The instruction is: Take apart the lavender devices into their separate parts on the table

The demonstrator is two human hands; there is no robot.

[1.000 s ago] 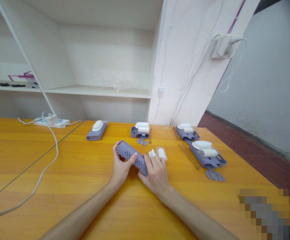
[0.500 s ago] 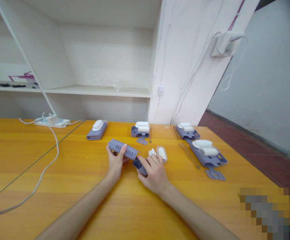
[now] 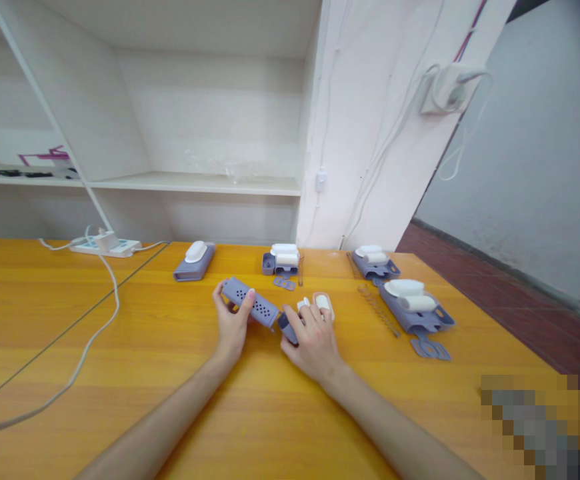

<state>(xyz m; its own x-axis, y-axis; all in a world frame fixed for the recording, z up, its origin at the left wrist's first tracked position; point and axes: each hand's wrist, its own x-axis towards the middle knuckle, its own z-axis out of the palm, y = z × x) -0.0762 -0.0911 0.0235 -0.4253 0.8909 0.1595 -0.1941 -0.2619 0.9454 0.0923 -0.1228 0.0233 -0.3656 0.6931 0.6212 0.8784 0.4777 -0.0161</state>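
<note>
My left hand (image 3: 231,325) is closed round a long lavender perforated cover (image 3: 251,302), thumb on top, held just above the wooden table (image 3: 120,373). My right hand (image 3: 311,340) is closed on a smaller lavender inner piece (image 3: 287,327) that sits just off the cover's right end, apart from it. A small white roller (image 3: 303,305) and a white oval cap (image 3: 323,302) lie right behind my right hand's fingers.
Similar lavender-and-white units lie behind: one at the left (image 3: 194,261), one in the middle (image 3: 282,259), two at the right (image 3: 373,261) (image 3: 413,305), with metal springs (image 3: 377,307) and flat lavender clips (image 3: 429,348). A power strip (image 3: 105,245) and its white cable (image 3: 90,333) cross the table's left side.
The cover and the inner piece were one unit a second ago; they have come apart. My left hand carried the cover left, and my right hand kept the inner piece near the table.
</note>
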